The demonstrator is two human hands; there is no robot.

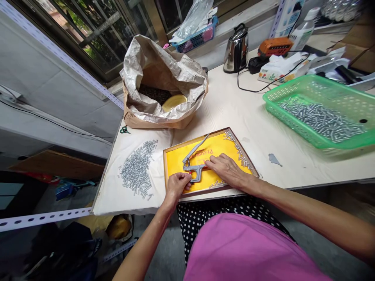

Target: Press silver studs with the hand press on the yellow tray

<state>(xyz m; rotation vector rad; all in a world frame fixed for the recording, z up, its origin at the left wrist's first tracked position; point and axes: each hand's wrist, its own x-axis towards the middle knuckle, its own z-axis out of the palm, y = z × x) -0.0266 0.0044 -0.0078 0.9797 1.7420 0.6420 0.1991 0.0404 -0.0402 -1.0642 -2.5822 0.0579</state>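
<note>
A yellow-lined wooden tray [175,154] lies at the table's near edge. On it stands a small grey hand press [195,168] with a long lever [196,147] pointing up and away. My left hand [176,185] is closed in a pinch at the press base, on something too small to name. My right hand [224,168] rests on the tray beside the press, fingers curled toward its jaw. Small silver metal pieces [241,154] line the tray's right side.
A heap of silver pieces [137,169] lies on a white cloth at left. A green basket [319,111] holds more of them at right. A paper sack [162,84], green scissors [125,130], kettle [236,48] and clutter stand behind.
</note>
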